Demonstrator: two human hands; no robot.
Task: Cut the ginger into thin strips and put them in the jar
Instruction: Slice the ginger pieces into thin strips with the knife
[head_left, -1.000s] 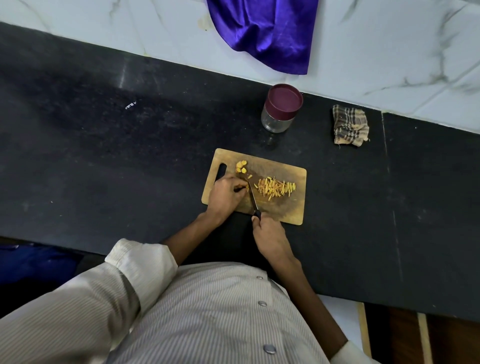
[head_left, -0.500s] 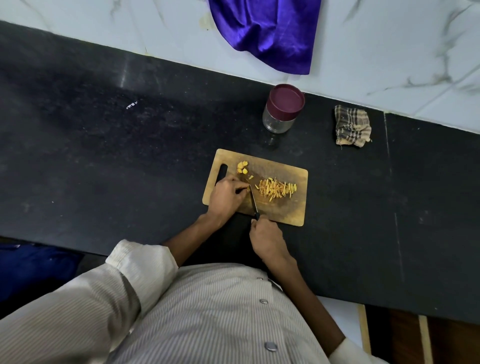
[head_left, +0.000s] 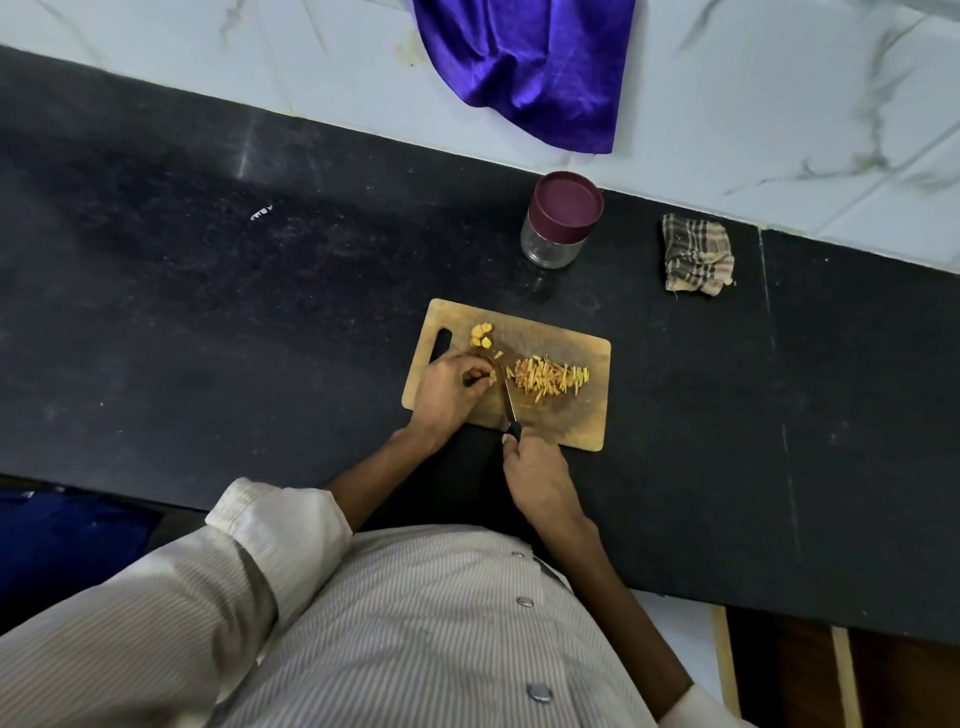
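Cutting board sits on the counter, right in front of the person. On it, the left hand is at the left, the knife just beside its fingertips, the pile of strips to the knife's right. Ginger chunks lie behind the left hand. Right hand is at the board's near edge. Behind the board stands the jar, lid on, folded cloth off to its right.
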